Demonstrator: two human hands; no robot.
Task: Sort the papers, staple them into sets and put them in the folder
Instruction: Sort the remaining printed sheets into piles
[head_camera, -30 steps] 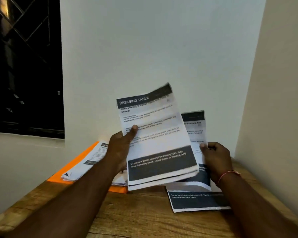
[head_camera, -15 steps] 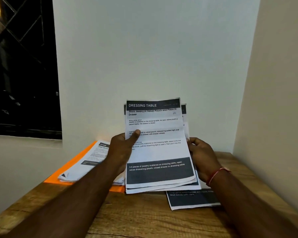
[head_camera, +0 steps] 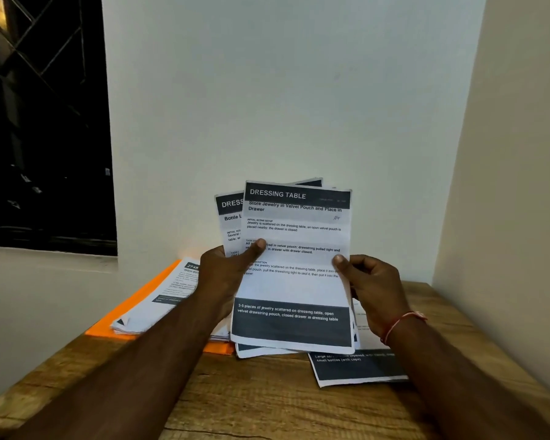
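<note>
1. A dark barred window (head_camera: 45, 122) fills the wall at ten o'clock from the person's hands.
2. At eight o'clock from the hands, an orange folder (head_camera: 131, 315) lies flat on the wooden table (head_camera: 267, 404). A stack of printed papers (head_camera: 162, 300) rests on top of it, and the stack's near corner curls up.
3. The left hand (head_camera: 223, 277) grasps the left edge of a raised sheaf (head_camera: 296, 281). Its thumb lies across the front page and its fingers are hidden behind.
4. The sheaf stands nearly upright over the table, in front of the person. Its front sheet is headed "DRESSING TABLE". A second sheet fans out behind it at nine o'clock, and another corner peeks out at twelve.
5. The right hand (head_camera: 372, 287), with a red thread (head_camera: 400, 322) at the wrist, pinches the sheaf's right edge. The thumb is in front and the fingers are curled behind.
6. At five o'clock from the sheaf, a loose sheet (head_camera: 356, 369) lies face up on the table, partly under the right forearm.
7. The pages look light, thin and limp, so they are likely to slide over one another and crease easily. The side edges at mid-height, where both hands now grip, seem the safest hold. Tapping the bottom edge on the table would probably square the fanned sheets before stapling.
</note>
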